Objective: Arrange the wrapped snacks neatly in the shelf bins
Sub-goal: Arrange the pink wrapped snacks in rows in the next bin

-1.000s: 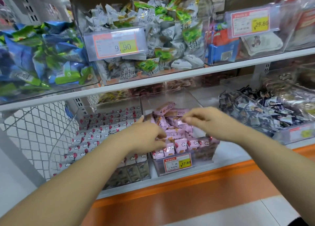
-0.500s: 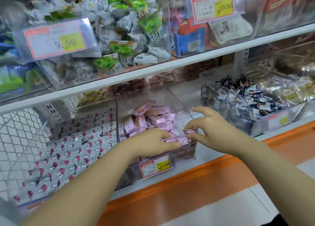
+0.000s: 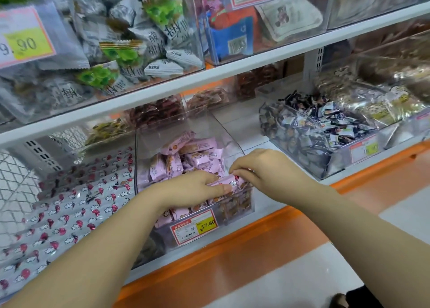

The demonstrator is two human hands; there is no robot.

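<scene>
A clear plastic bin [image 3: 235, 142] on the lower shelf holds several pink wrapped snacks [image 3: 197, 155]. A price tag reading 17.80 [image 3: 194, 226] hangs on its front. My left hand [image 3: 190, 189] lies flat over the front row of pink packets, fingers pointing right. My right hand [image 3: 263, 170] is at the bin's front right corner and pinches a pink snack packet [image 3: 233, 182] with curled fingers. The packets under my left palm are hidden.
Left of the bin lies a bin of white packets with red and cloud prints [image 3: 76, 205]. To the right stands a bin of dark wrapped candies [image 3: 321, 131]. The upper shelf [image 3: 232, 70] carries bins of grey-green packets [image 3: 130, 51]. An orange ledge [image 3: 267, 235] runs below.
Both hands have dropped lower and come together at the bin's front. The right hand went from spread fingers to pinching a packet. The view shifted closer and to the right.
</scene>
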